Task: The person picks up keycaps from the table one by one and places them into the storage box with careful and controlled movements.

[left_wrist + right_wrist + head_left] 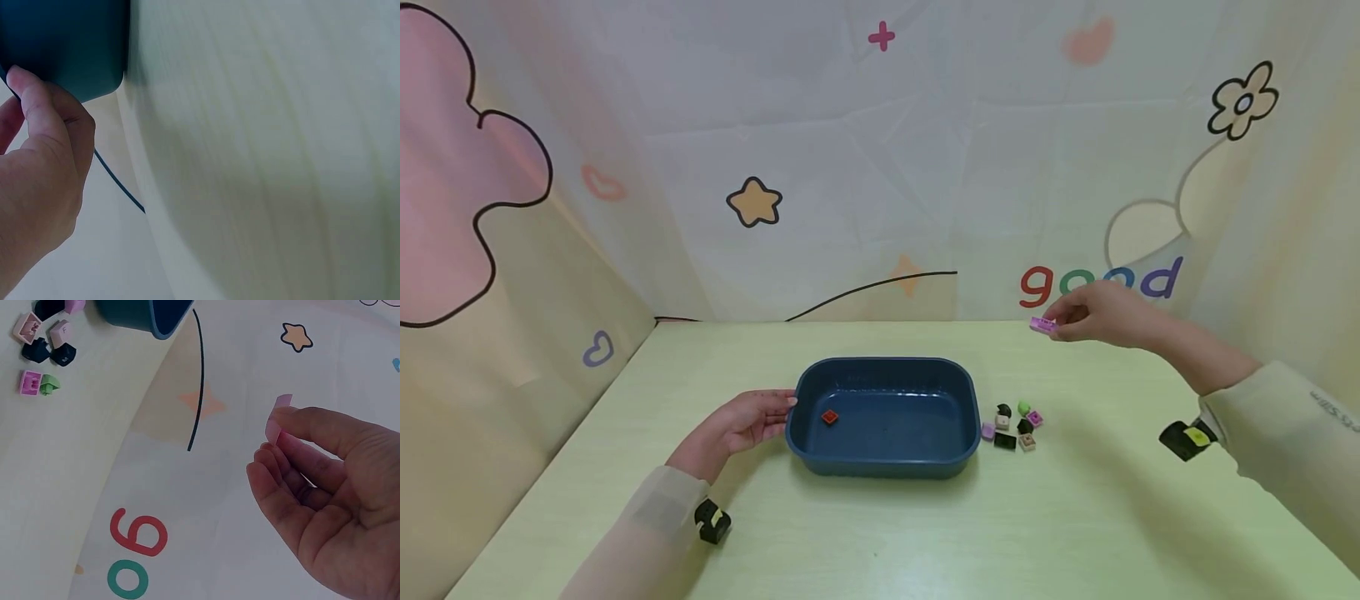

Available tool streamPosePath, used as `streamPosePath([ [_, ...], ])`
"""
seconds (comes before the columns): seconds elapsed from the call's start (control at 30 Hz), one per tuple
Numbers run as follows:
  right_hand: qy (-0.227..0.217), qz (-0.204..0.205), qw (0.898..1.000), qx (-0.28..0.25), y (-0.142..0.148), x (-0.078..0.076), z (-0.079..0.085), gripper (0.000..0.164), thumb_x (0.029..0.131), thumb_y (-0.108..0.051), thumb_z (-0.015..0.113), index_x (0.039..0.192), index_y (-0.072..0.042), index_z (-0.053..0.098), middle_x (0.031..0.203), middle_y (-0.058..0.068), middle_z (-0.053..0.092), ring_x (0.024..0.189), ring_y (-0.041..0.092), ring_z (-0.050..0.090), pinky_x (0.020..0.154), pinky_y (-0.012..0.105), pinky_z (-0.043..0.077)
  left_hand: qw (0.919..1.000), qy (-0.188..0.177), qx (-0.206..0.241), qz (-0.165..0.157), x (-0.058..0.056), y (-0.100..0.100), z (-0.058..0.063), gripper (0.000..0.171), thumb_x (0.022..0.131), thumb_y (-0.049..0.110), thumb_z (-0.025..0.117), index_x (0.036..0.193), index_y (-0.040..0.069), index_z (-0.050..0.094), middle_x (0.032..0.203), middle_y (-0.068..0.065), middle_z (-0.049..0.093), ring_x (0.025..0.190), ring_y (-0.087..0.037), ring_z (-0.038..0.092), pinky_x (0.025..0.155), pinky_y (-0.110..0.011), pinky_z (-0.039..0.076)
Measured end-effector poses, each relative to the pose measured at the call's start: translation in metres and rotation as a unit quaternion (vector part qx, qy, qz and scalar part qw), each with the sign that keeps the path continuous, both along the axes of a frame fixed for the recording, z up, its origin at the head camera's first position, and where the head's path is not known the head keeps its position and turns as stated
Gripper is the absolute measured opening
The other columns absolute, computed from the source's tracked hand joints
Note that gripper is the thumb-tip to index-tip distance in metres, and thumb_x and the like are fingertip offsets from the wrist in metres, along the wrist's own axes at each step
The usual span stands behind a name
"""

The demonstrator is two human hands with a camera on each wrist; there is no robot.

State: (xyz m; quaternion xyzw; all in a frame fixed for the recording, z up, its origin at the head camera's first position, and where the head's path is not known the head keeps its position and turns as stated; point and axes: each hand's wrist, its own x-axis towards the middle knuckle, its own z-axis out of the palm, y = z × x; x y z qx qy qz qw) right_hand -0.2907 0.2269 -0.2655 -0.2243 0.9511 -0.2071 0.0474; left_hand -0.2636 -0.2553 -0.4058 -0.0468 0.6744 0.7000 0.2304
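A dark blue rectangular tub (883,467) stands on the table with a small red keycap (829,417) inside, toward its left end. My left hand (752,421) grips the tub's left rim; the left wrist view shows its fingers (40,106) against the tub's outer wall. Up in the air, right of the tub and above the table's far edge, my right hand (1101,315) pinches a long pink keycap (1042,325) between thumb and fingertips. Beside the tub's right wall lies a loose group of small keycaps, among them a magenta one (1035,418), a green one (1024,407) and a black one (1005,441).
The pale wooden table (880,542) carries the tub and the loose pieces. A printed curtain (850,167) hangs close behind the table's far edge and along both sides. Black wrist cameras (712,522) are strapped at both sleeves.
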Motion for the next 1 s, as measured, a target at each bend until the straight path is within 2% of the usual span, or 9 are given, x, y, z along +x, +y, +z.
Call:
streamPosePath([
  [0.13,0.010,0.010,1.000,-0.002,-0.009,-0.004,0.010,0.027,0.093,-0.013,0.073,0.113,0.006,0.073,0.094,0.011,0.073,0.083,0.017,0.061,0.068,0.024,0.051,1.0000,-0.001,0.000,0.001,0.000,0.000,0.001,0.053,0.108,0.007,0.046,0.154,-0.014,0.030,0.085,0.008,0.074,0.074,-0.001,0.070,0.074,-0.015,0.061],
  [0.33,0.003,0.031,0.999,-0.008,-0.025,-0.010,0.021,0.027,0.094,-0.012,0.072,0.115,0.006,0.073,0.095,0.014,0.074,0.085,0.019,0.062,0.070,0.025,0.053,1.0000,-0.002,0.006,0.002,-0.001,-0.001,0.002,0.053,0.108,0.006,0.045,0.154,-0.014,0.029,0.084,0.008,0.074,0.074,-0.001,0.071,0.073,-0.014,0.061],
  [0.57,-0.006,0.034,0.999,-0.018,-0.040,-0.016,0.032,0.028,0.096,-0.012,0.069,0.118,0.005,0.072,0.102,0.017,0.075,0.087,0.022,0.063,0.074,0.027,0.053,1.0000,-0.003,0.001,-0.001,0.001,0.000,0.002,0.053,0.108,0.008,0.046,0.154,-0.013,0.030,0.086,0.008,0.074,0.076,-0.002,0.070,0.075,-0.015,0.061],
  [1.0,0.007,0.036,0.999,-0.026,-0.069,-0.029,0.055,0.035,0.093,-0.015,0.073,0.121,0.005,0.071,0.103,0.019,0.074,0.085,0.023,0.060,0.068,0.029,0.048,0.9998,0.011,0.007,-0.013,-0.002,0.000,-0.002,0.051,0.108,0.006,0.042,0.152,-0.016,0.029,0.086,0.009,0.073,0.074,0.001,0.070,0.071,-0.013,0.059],
])
